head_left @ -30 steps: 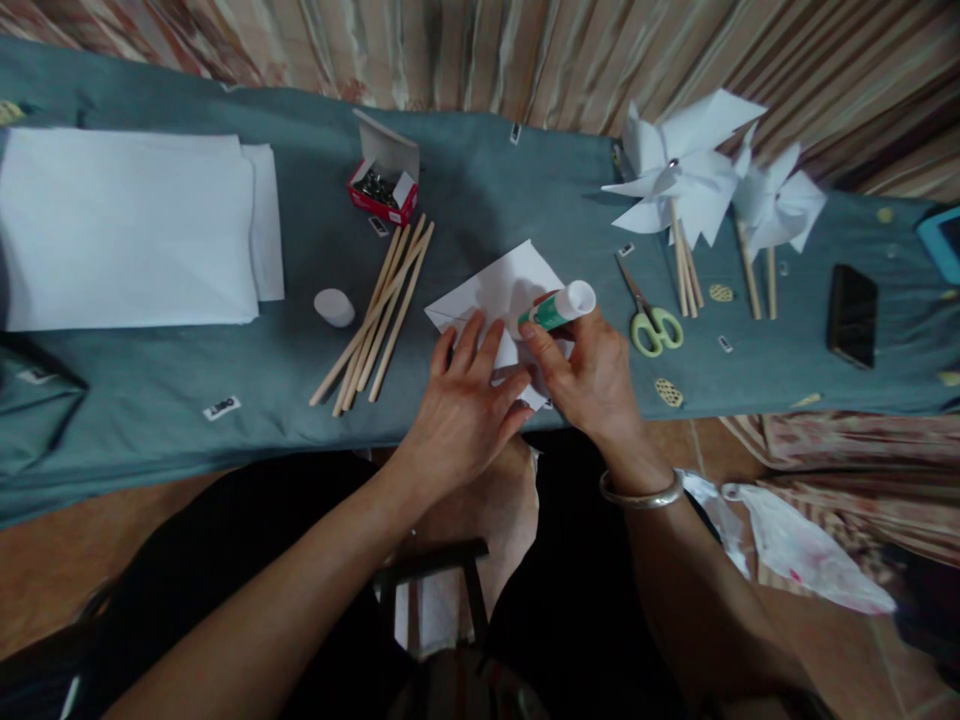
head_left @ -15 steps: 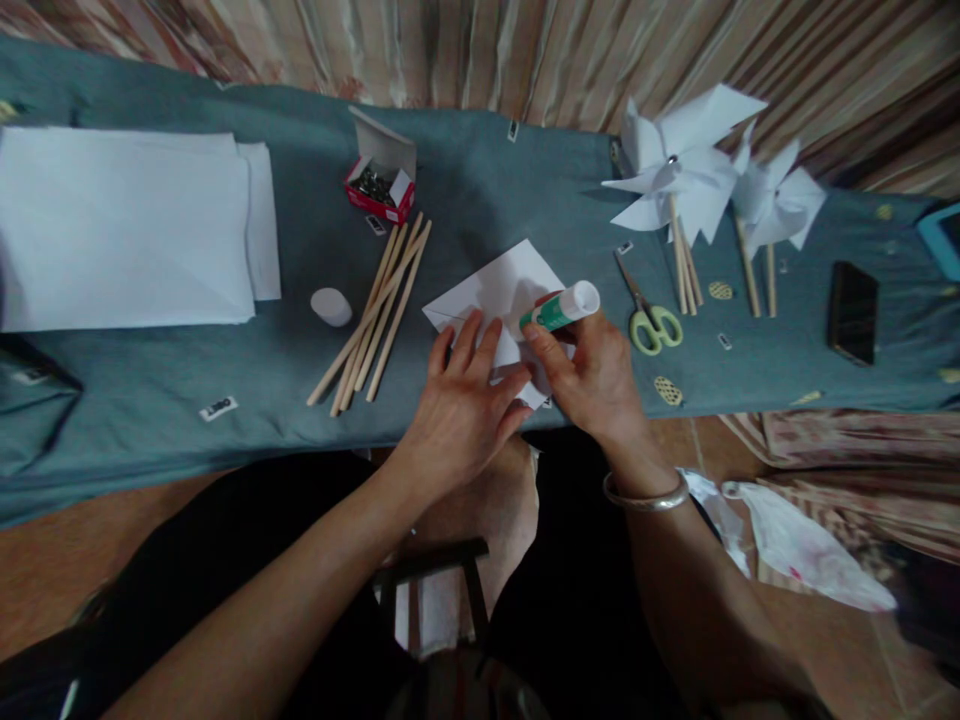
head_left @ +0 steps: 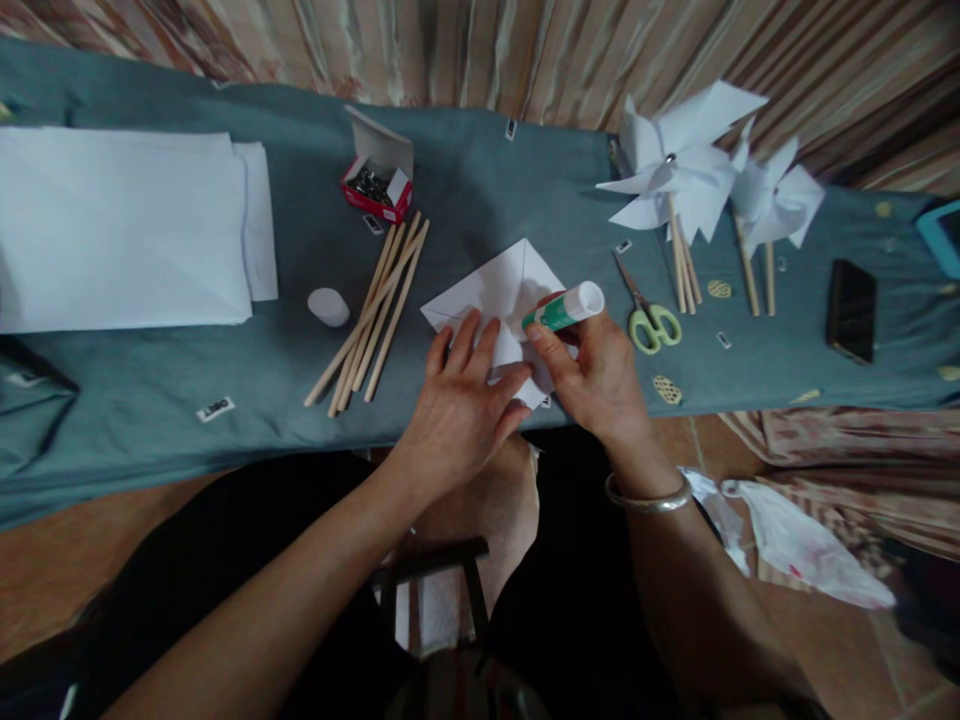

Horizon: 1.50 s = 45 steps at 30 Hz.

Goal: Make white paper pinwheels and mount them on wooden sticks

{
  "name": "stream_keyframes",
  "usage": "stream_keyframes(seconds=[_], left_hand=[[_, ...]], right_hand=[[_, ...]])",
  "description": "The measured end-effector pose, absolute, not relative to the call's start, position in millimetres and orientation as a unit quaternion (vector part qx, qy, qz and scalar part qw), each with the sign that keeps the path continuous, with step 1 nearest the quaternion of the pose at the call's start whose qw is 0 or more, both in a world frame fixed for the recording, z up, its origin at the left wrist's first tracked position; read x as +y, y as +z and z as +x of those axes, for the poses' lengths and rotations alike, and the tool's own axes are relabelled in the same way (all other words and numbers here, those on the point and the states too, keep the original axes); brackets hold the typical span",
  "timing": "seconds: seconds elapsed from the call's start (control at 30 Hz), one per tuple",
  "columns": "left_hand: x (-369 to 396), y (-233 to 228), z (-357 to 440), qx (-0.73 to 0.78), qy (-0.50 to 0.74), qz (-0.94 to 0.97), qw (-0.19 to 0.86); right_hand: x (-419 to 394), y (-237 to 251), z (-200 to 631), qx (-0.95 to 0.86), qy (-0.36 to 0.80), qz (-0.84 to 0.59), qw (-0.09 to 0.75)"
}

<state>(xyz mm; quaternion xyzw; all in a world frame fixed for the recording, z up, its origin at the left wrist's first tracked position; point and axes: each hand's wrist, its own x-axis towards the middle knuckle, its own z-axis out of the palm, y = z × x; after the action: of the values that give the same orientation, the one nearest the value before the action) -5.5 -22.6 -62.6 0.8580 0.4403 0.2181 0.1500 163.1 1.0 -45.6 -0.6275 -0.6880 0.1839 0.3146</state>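
- White paper (head_left: pixel 501 284): creased and partly folded, it lies on the table (head_left: pixel 255 375) beneath the left hand's (head_left: pixel 461 410) spread fingers, one corner pointing away beyond both hands, its near edge partly covered.
- Glue stick (head_left: pixel 556 312): green and white, gripped in the right hand (head_left: pixel 600 375), tilted over the paper, white end raised; its lower tip is hard to make out.

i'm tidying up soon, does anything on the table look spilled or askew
Nothing looks plainly spilled. One wooden stick lies askew across the others, left of the folded paper, while the rest lie roughly side by side.
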Motion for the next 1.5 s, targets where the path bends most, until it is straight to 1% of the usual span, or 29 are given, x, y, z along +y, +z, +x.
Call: stream_keyframes(seconds=[0.3, 0.73, 0.9, 0.97, 1.1, 1.17, 1.3, 1.4, 1.5], left_hand=[[-22, -62, -5, 0.443, 0.221, 0.854, 0.158], [-23, -63, -5, 0.443, 0.224, 0.854, 0.153], [-23, -61, -4, 0.446, 0.216, 0.855, 0.153], [-23, -61, -5, 0.444, 0.213, 0.857, 0.152], [-22, -64, -5, 0.439, 0.219, 0.858, 0.150], [-23, -65, -5, 0.440, 0.220, 0.858, 0.146], [-24, -58, -9, 0.439, 0.241, 0.855, 0.134], [-18, -50, -27, 0.437, 0.283, 0.846, 0.112], [-6, -44, -60, 0.488, 0.330, 0.805, 0.068]], right_hand=[[0, -46, 166, -0.695, 0.187, -0.618, 0.316], [0, -45, 163, -0.701, 0.150, -0.627, 0.306], [1, -43, 159, -0.693, 0.152, -0.623, 0.329], [4, -45, 159, -0.672, 0.185, -0.613, 0.372], [15, -53, 165, -0.573, 0.303, -0.579, 0.495], [20, -54, 169, -0.522, 0.363, -0.562, 0.529], [22, -51, 171, -0.460, 0.466, -0.523, 0.546], [22, -47, 168, -0.410, 0.542, -0.483, 0.552], [21, -44, 163, -0.337, 0.612, -0.450, 0.557]])
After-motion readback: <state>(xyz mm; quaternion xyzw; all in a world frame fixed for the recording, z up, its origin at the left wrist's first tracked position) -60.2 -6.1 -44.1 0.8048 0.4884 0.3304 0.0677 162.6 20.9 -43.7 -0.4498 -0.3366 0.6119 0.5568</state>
